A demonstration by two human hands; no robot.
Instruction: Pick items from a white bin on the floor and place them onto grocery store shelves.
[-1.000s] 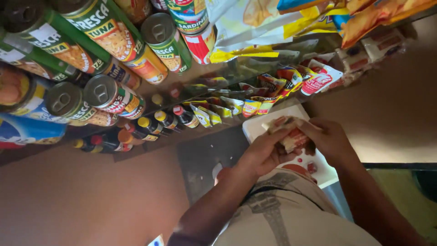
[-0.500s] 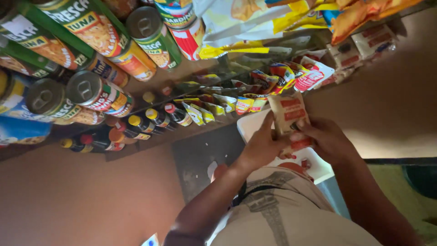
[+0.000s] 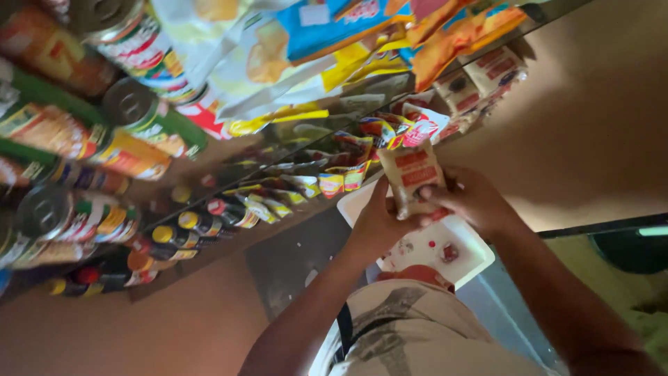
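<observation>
A small pale sachet (image 3: 412, 175) with red panels on its face is held up in front of the shelves, just above a white tray (image 3: 467, 259). Both hands grip it. The left hand (image 3: 379, 221) comes up from below, its fingers (image 3: 381, 196) wrapped round the sachet's left edge. The right hand (image 3: 476, 200) closes on the lower right side, its fingers (image 3: 435, 196) pinched on the packet. The sachet stands roughly upright, tilted a little to the left.

The white tray lies under the hands, with a few small red items resting on it. Nearer the camera sits a pale bag or bundle with grey markings (image 3: 410, 327), between the two forearms.

Just behind the sachet hangs a row of small yellow and red sachets (image 3: 334, 177) along the shelf edge. Farther right are pale packets with dark round marks (image 3: 480, 80). Above them hang larger snack bags in blue, yellow and orange (image 3: 362, 35). To the left, cans with green and orange labels (image 3: 132, 132) are stacked on their sides, and below them stand small dark bottles with yellow and red caps (image 3: 188, 226). A brown wall (image 3: 598, 125) fills the right side.
</observation>
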